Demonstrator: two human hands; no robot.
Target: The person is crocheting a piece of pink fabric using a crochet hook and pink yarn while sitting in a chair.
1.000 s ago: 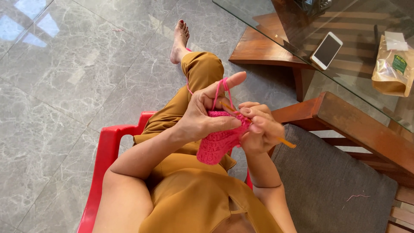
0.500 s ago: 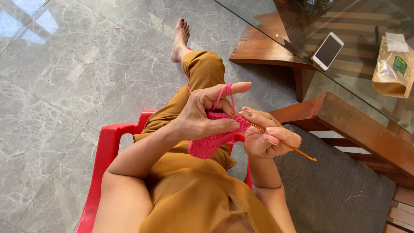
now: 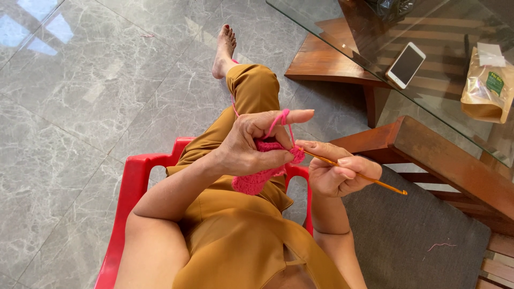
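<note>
Grey marble floor (image 3: 80, 107) below us; our left hand (image 3: 249, 147) pinches the pink crochet piece (image 3: 257, 179) above our lap, yarn (image 3: 284, 119) over the forefinger; our right hand (image 3: 334, 174) clasps the hook (image 3: 369, 179); we keep tension even.

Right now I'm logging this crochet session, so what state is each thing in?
Left hand: pinching the pink crocheted piece, pink yarn strand looped over the raised forefinger.
Right hand: gripping the orange crochet hook, tip at the piece.
White smartphone: flat on the glass tabletop, screen dark.
Brown paper pouch: lying flat.
</note>
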